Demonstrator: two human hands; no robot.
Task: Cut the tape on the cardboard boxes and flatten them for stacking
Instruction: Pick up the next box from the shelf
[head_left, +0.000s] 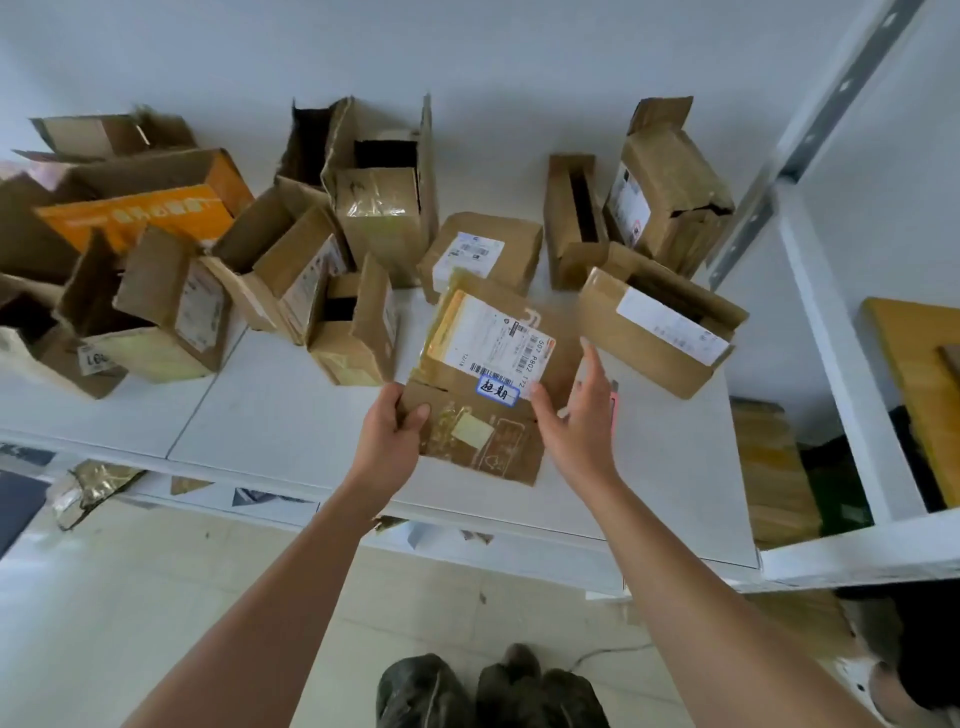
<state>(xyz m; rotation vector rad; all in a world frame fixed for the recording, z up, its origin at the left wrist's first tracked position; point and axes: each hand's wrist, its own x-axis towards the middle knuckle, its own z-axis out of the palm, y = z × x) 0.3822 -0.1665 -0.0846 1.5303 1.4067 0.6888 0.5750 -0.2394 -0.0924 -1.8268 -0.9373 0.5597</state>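
Observation:
A brown cardboard box (488, 410) with a white shipping label and a blue-edged handwritten sticker is held just over the white table, near its front edge. My left hand (392, 436) grips its lower left corner, thumb on top. My right hand (579, 415) rests against the box's right edge with its fingers spread and its thumb touching the top face beside the label. A thin pink object (614, 410) lies on the table just right of my right hand, mostly hidden by it.
Several opened cardboard boxes crowd the back and left of the white table (291, 426), among them an orange-printed box (140, 213) and a long labelled box (665, 332) at the right. A white metal shelf (826, 332) stands at the right, with flat cardboard (774, 467) beside it.

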